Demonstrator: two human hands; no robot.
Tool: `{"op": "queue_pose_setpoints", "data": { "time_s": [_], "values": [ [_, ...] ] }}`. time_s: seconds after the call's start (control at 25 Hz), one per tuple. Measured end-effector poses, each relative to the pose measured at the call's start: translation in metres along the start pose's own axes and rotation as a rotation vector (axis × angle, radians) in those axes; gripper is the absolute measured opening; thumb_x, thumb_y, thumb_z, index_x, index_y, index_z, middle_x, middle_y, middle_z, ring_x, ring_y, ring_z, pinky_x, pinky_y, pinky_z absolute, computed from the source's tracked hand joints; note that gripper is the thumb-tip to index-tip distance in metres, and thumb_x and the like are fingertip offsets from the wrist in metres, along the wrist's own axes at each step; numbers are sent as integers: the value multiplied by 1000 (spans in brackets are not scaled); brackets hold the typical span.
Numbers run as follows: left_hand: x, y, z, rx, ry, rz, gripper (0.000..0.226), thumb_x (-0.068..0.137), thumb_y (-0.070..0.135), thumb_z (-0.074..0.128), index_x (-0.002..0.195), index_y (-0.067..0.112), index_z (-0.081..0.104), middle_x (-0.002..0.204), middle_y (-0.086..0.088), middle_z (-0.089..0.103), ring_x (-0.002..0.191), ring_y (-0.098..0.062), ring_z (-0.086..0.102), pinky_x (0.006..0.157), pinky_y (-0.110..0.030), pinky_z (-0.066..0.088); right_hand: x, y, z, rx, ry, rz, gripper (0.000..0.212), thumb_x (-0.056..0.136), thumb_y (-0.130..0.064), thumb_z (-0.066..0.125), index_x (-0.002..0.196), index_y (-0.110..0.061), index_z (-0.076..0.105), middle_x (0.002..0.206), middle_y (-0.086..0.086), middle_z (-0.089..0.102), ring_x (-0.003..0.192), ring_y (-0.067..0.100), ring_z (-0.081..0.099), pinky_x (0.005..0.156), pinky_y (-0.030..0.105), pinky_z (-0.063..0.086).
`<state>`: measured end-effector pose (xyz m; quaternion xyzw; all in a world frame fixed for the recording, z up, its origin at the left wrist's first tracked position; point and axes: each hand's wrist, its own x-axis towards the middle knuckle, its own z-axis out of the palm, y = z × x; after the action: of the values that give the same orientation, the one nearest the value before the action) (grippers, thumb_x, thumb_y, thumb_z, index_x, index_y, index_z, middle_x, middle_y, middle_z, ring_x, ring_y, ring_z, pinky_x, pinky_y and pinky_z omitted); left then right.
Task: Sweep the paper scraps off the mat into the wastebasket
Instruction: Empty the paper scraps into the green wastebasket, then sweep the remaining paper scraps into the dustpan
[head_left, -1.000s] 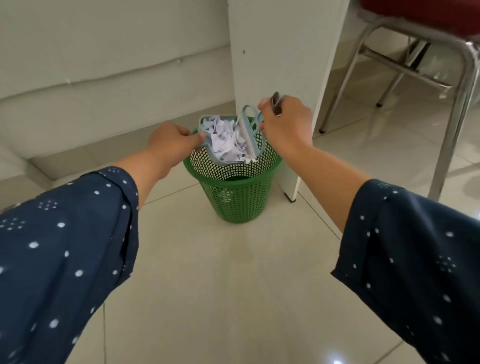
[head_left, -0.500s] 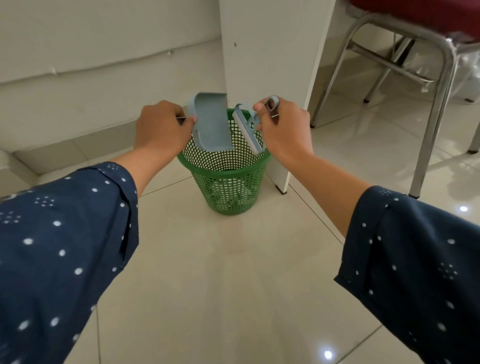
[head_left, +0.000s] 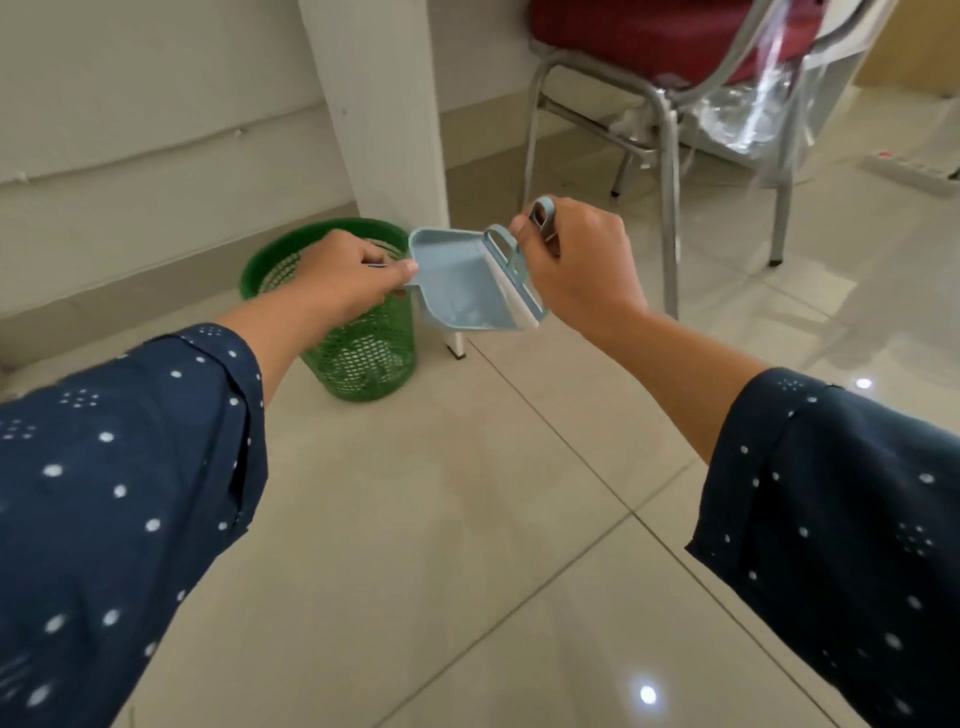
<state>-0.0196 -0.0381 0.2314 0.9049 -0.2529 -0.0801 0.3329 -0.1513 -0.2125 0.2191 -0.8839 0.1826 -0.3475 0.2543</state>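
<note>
A green mesh wastebasket (head_left: 363, 353) stands on the tiled floor beside a white table leg. My left hand (head_left: 348, 280) grips the handle of a small pale-blue dustpan (head_left: 457, 291), held in the air to the right of the basket's rim. The pan looks empty. My right hand (head_left: 576, 270) holds a small pale-blue brush (head_left: 514, 270), its bristle edge resting against the dustpan's right side. Pale shapes show through the basket's mesh. The mat is out of view.
A white table leg (head_left: 384, 130) rises just behind the basket. A metal-framed chair with a red seat (head_left: 665, 104) stands at the upper right, with clear plastic draped on it. A white power strip (head_left: 914, 166) lies on the floor at the far right.
The dustpan was tipped over the basket and its paper scraps dropped in. Both hands then lifted pan and brush away to the right of the basket; the view swung right.
</note>
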Motion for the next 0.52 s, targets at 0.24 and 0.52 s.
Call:
{"op": "queue_pose_setpoints", "data": {
  "time_s": [0.24, 0.52],
  "values": [
    [-65, 95, 110, -55, -154, 54, 33, 85, 43, 66, 76, 14, 77, 59, -1, 60, 57, -14, 51, 53, -24, 38, -62, 81, -127, -112, -57, 76, 33, 96, -27, 51, 78, -2, 62, 69, 13, 65, 65, 29, 59, 61, 38, 49],
    [-141, 222, 266, -26, -342, 109, 34, 86, 44, 64, 72, 15, 75, 57, 1, 57, 53, -12, 47, 50, -25, 34, -160, 210, -268, -168, -59, 214, 33, 95, -32, 51, 77, -8, 64, 72, 7, 65, 66, 26, 60, 62, 37, 51]
  ]
}}
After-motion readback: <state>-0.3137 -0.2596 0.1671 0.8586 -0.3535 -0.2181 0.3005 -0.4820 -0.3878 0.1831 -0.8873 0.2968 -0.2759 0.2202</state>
